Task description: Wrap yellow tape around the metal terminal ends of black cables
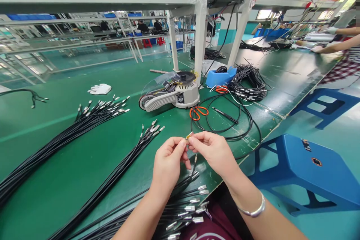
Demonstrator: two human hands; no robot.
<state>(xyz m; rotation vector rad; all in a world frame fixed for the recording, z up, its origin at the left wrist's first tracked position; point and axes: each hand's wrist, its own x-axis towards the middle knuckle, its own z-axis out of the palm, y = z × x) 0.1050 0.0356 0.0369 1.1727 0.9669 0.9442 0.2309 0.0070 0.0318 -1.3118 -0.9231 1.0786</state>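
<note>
My left hand (168, 159) and my right hand (215, 152) meet just above the near edge of the green table, thumbs and forefingers pinched together. Between the fingertips is a small cable connector (190, 135) with a yellow, tape-like patch; most of it is hidden by the fingers. Below the hands lies a bundle of black cables (132, 210) with silver metal plugs. A second cable bundle (120, 167) runs diagonally to the left of my left hand, and a third, larger bundle (62, 135) lies farther left.
A round tape dispenser (185, 93) stands ahead of my hands. Right of it are orange-handled scissors (199, 113), a black pen (225, 115), a blue holder (221, 77) and coiled cables (249, 84). A white glove (99, 89) lies left. Blue stool (317, 168) at right; another person's arms (341, 41) beyond.
</note>
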